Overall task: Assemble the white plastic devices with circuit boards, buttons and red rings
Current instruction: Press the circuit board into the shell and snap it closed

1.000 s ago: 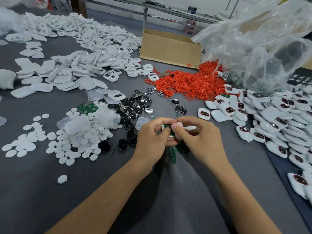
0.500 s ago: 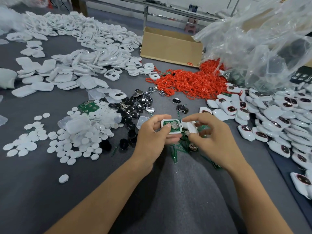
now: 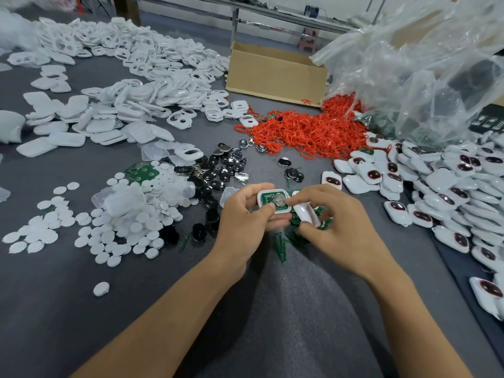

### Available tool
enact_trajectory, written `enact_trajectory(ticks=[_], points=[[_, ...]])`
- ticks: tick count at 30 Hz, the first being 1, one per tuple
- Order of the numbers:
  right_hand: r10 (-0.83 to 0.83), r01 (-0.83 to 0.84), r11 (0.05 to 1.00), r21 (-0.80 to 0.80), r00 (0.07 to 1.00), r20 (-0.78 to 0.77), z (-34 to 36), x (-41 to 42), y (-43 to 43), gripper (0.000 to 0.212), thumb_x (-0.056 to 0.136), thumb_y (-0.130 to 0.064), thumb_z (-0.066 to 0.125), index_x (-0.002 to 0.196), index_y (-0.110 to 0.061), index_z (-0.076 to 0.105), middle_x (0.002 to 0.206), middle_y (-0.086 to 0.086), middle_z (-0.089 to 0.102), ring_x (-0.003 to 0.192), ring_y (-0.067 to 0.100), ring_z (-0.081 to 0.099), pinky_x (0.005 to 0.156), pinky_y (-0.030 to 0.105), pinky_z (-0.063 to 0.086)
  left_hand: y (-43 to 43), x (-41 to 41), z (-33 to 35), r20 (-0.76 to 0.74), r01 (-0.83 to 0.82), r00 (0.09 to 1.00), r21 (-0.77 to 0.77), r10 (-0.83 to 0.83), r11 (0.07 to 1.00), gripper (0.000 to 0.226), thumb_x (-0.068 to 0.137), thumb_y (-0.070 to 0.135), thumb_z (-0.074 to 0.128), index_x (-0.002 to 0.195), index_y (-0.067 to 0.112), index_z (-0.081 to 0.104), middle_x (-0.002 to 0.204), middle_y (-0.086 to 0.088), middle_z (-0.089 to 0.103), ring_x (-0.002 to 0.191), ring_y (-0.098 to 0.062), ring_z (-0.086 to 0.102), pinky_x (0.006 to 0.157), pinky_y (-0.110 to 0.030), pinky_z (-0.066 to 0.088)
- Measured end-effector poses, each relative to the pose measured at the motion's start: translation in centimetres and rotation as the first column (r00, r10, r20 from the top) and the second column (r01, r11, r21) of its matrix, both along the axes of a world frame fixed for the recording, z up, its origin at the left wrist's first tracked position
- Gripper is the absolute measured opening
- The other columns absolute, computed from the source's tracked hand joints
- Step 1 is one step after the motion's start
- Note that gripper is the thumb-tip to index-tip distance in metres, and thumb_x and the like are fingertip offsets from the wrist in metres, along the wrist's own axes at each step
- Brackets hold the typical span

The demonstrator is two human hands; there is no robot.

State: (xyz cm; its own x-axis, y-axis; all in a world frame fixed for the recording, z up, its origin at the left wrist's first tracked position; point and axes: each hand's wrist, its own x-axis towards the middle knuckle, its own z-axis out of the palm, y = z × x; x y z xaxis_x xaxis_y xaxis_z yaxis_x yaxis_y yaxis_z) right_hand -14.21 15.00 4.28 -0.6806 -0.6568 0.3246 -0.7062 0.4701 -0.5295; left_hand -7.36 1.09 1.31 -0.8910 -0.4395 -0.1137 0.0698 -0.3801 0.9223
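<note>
White shell [image 3: 273, 201] board-side up, long axis left-right

Both bare forearms enter from the lower edge and converge at centre. Left hand [image 3: 242, 219]: fingers curled, thumb on top, gripping a shell [image 3: 272, 191]. Right hand [image 3: 338, 225]: thumb and curled fingers pinch a cover [image 3: 305, 212], index fingertip at the shell's right end. Backs of both hands face up.

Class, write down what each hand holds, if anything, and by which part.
The left hand grips an open white case half, circuit board showing, by its left end, thumb on the near rim. The right hand pinches a white cover by opposite edges.
</note>
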Motion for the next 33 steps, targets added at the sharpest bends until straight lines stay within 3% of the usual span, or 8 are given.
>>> enact_trajectory(ticks=[5,15,21,25,28,33], points=[[0.005,-0.005,1.0,-0.005,0.999,0.051,0.07,0.01,0.06,0.038,0.068,-0.001,0.065,0.099,-0.021,0.072,0.103,-0.006,0.066,0.092,0.004,0.058,0.074,0.012,0.042,0.05,-0.01,0.09,0.005,-0.003,1.0,0.001,0.003,1.0,0.03,0.094,-0.01,0.047,0.117,0.004,0.059,0.106,-0.015,0.07,0.076,-0.025,0.074,0.067,-0.023,0.059],[0.017,-0.012,0.999,-0.044,0.993,0.114,0.25,0.05,0.16,0.039,0.068,0.004,0.065,0.098,-0.019,0.072,0.103,-0.004,0.067,0.088,0.006,0.058,0.069,0.018,0.047,0.04,-0.02,0.01,0.012,0.008,1.0,0.002,-0.008,1.0,0.029,0.096,-0.008,0.046,0.12,0.003,0.058,0.104,-0.014,0.071,0.076,-0.024,0.074,0.066,-0.022,0.058],[-0.076,0.085,0.994,-0.069,0.99,0.117,0.28,-0.23,0.29,0.064,0.068,-0.002,0.067,0.127,-0.024,0.056,0.111,-0.012,0.062,0.088,0.0,0.058,0.079,0.011,0.047,0.08,0.02,0.06,0.019,0.02,1.0,-0.02,-0.02,1.0,0.029,0.095,-0.009,0.046,0.118,0.003,0.059,0.105,-0.017,0.07,0.077,-0.027,0.074,0.067,-0.024,0.059],[-0.085,0.093,0.991,-0.093,0.993,0.084,0.31,-0.05,0.26,0.053,0.07,0.0,0.071,0.119,-0.016,0.062,0.109,-0.005,0.065,0.089,0.003,0.06,0.088,0.016,0.047,0.04,0.04,0.08,0.033,0.045,0.999,-0.047,-0.044,0.998,0.03,0.095,-0.01,0.047,0.117,0.005,0.06,0.108,-0.018,0.069,0.08,-0.029,0.074,0.072,-0.028,0.061],[-0.049,0.056,0.993,-0.107,0.997,0.066,0.56,0.24,-0.03,0.048,0.068,0.001,0.073,0.113,-0.016,0.067,0.129,-0.002,0.057,0.099,0.009,0.062,0.094,0.022,0.046,-0.01,0.16,0.1,0.035,0.082,0.996,-0.055,-0.08,0.995,0.03,0.094,-0.011,0.047,0.119,0.002,0.06,0.11,-0.018,0.069,0.082,-0.029,0.073,0.074,-0.03,0.061],[0.036,-0.036,0.999,-0.035,0.999,-0.018,0.5,0.47,-0.42,0.047,0.067,0.002,0.073,0.111,-0.016,0.069,0.129,0.001,0.052,0.102,-0.006,0.051,0.092,0.004,0.032,0.04,0.39,0.36,0.023,0.13,0.991,-0.072,-0.128,0.989,0.032,0.092,-0.013,0.048,0.118,0.001,0.061,0.11,-0.019,0.07,0.077,-0.024,0.072,0.073,-0.028,0.061]])
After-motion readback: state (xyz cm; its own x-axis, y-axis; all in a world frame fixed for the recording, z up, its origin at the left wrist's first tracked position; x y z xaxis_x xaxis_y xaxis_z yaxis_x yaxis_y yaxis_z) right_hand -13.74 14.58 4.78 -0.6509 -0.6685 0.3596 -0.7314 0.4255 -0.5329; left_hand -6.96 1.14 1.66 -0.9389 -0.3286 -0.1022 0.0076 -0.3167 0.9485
